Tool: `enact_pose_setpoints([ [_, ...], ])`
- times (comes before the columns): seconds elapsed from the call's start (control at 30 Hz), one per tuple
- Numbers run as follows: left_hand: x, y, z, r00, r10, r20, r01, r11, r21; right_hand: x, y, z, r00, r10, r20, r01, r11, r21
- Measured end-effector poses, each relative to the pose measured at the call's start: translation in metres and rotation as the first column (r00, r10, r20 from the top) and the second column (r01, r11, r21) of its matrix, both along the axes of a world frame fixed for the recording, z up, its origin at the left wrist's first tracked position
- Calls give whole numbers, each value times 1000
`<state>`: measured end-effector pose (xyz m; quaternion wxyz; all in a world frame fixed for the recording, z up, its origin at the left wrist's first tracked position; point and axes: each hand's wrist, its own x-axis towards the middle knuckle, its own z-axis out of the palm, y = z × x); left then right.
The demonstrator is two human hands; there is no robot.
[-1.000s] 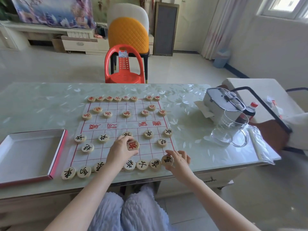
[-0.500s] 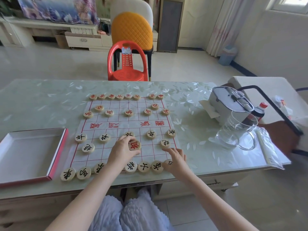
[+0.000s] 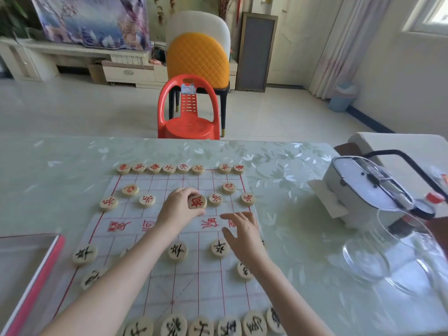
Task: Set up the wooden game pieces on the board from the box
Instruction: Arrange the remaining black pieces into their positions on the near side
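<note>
Left fingers (image 3: 184,191): curled round one wooden piece (image 3: 196,201), thumb under it, gripping.
Held piece: round, red character, face tilted toward the camera. It sits over the far half of the board, just beside a red soldier piece (image 3: 215,199). Whether it touches the board cannot be told.
Left hand (image 3: 178,210): reaches across the printed middle band of the board.
Right fingers (image 3: 230,216): straight and spread, holding nothing.
Right hand (image 3: 243,235): palm down over the right side of the board, near a black piece (image 3: 220,248). Contact with the board cannot be told.
Board (image 3: 206,282): pale sheet with a red grid, flat on the worktop (image 3: 60,170).
Red pieces: eight in the far row (image 3: 169,168), more standing on the grid in front of them.
Black pieces: near row (image 3: 201,326) along the bottom edge, others on the grid above it.
Box (image 3: 46,265): red-rimmed tray, left of the board.
Right of the board: white case (image 3: 356,190), glass jug (image 3: 400,263).
</note>
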<state>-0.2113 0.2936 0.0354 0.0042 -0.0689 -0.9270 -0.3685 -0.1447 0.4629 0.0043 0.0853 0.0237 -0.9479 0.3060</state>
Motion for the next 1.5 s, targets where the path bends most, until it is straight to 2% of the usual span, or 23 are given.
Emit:
enact_pose_setpoints([
  [0.13,-67,28,-19,1000,11,-26,-11,1000,11,-56,12,-4,999,-48,-10,47,998,-43],
  [0.33,-147,49,-56,992,62,-109,-71,995,-77,-121,17,-23,999,-44,32,45,998,-51],
  [0.5,-191,56,-70,971,58,-233,-108,972,-210,-141,25,-34,997,-66,33,69,990,-121],
  [0.6,-209,62,-74,970,9,-241,-85,948,-307,-145,33,-35,996,-74,48,80,986,-145],
  [0.77,-219,68,-86,972,-36,-234,-61,916,-396,-141,42,-36,991,-116,60,129,954,-273],
  [0.93,-218,66,-93,975,14,-222,-95,930,-355,-134,40,-39,991,-105,85,128,933,-336],
  [1.23,-178,40,-58,938,61,-342,-117,982,-146,-109,19,-36,989,-72,131,114,934,-340],
  [1.33,-146,23,-43,941,68,-332,-103,991,-88,-95,7,-22,987,-55,152,105,935,-339],
  [1.5,-87,-12,-11,968,51,-247,-73,994,-79,-65,-20,9,991,-39,127,73,957,-282],
])
